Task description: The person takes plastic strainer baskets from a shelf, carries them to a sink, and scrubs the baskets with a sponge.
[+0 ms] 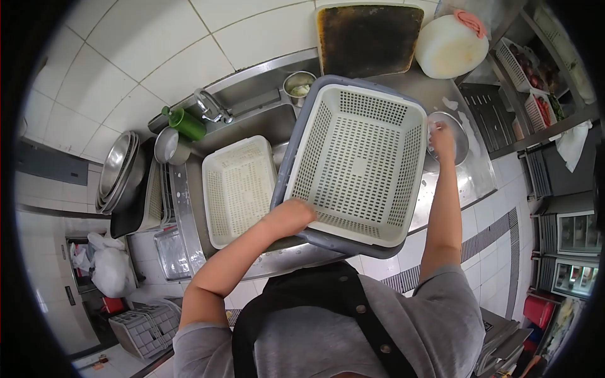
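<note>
A white perforated plastic basket [358, 165] rests inside a grey plastic tub [285, 165], tilted over the right part of the sink and its edge. My left hand [290, 217] is closed round the near-left corner of the basket's rim. To the right of the tub, a round metal bowl [461, 140] stands on the steel counter. My right hand [443, 142] reaches into this bowl with its fingers bunched. What they hold, if anything, is too small to make out. No contents show inside the white basket.
A second white basket [238, 189] sits in the sink below the faucet [213, 107]. Behind are a green bottle [186, 123], a small metal pot [299, 85], a dark stained board [370, 39] and a large white container [450, 47]. Stacked metal bowls [116, 167] stand left.
</note>
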{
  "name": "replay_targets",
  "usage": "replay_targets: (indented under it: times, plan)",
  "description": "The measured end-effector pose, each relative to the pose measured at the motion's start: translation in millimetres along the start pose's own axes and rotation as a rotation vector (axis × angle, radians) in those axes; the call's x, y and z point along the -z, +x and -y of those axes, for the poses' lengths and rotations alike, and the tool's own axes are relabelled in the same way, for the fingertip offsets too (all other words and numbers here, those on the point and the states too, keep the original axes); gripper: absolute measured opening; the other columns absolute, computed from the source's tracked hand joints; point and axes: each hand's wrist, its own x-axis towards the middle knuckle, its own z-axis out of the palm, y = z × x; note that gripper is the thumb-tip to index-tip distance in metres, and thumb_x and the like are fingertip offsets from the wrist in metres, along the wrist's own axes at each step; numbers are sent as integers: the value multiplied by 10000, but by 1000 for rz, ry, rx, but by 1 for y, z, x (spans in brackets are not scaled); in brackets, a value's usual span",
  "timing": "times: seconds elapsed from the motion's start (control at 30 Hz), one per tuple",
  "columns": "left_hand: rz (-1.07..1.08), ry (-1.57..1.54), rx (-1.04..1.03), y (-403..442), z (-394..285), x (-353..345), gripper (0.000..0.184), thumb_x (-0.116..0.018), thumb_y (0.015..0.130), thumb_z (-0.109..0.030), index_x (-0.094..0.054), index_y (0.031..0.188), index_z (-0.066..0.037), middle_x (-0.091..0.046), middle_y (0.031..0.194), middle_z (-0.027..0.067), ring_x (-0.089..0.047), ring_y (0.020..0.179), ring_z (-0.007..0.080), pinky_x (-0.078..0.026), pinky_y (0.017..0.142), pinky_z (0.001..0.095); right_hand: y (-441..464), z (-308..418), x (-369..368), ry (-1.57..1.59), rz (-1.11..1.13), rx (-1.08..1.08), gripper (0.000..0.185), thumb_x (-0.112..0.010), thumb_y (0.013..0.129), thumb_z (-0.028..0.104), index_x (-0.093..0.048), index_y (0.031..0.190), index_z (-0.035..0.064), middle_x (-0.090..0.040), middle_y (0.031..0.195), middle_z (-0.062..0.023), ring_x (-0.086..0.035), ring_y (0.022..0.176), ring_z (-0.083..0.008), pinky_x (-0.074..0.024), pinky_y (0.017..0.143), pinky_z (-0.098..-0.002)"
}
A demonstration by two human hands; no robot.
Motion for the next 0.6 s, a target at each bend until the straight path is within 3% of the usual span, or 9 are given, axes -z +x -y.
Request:
replay_targets:
  times: [0.07,0.17,0.3,0.37,0.4,0.47,0.57,0.6]
  plan:
    - [1,88,-24,-4,-8,2,294,-663,695,-87,-678,989,-85,-651,877,69,-635,881,260,-496,823,386,-33,13,1,-363,-18,227,391,-767,728,271,-575,945,9,-645,777,-164,-641,726,-296,-501,681,-386]
    - [-165,106,-26,-18,-23,7,316,-653,694,-109,-684,1009,-103,-656,879,53,-638,837,239,-499,807,383,-61,13,5,-336,29,261,407,-748,738,300,-575,926,-17,-644,848,-216,-650,792,-367,-498,722,-412]
    - [-459,-44,32,-39,-42,28,390,-655,676,-66,-674,1062,-122,-656,913,42,-638,869,217,-495,864,388,-61,2,6,-238,189,182,214,-633,749,97,-580,897,-48,-651,827,-182,-655,724,-326,-509,687,-389]
    - [-644,-87,51,-51,-43,30,416,-652,673,-39,-668,1080,-126,-643,1014,69,-627,968,221,-481,920,379,-72,20,21,252,268,-49,182,-571,748,25,-592,918,-38,-645,819,-144,-644,687,-271,-511,657,-363]
    - [-792,-125,178,-54,-46,31,441,-655,689,-37,-638,1123,-113,-612,1079,92,-598,1031,236,-463,949,388,-84,38,30,497,308,-168,191,-541,748,-11,-597,929,-33,-642,814,-126,-639,668,-244,-512,642,-350]
    - [-1077,-203,433,-57,-55,30,500,-663,722,-32,-577,1211,-87,-550,1209,139,-540,1156,267,-428,1006,405,-99,63,42,524,184,-139,177,-518,739,-28,-591,899,-7,-624,800,-112,-624,662,-222,-511,615,-336]
    - [-1329,-1142,635,-47,-54,-3,572,-639,841,-135,-405,1357,-58,-422,1350,180,-429,1261,331,-382,1042,446,-115,82,46,603,6,-110,147,-493,781,-61,-568,895,-6,-611,824,-82,-603,711,-173,-503,663,-302]
    - [-1291,-1836,624,-49,-49,-6,609,-590,915,-176,-271,1424,-79,-406,1381,150,-412,1279,315,-348,1058,470,-123,86,44,659,-37,-69,152,-491,780,-71,-561,895,-3,-609,834,-81,-600,717,-168,-502,667,-293]
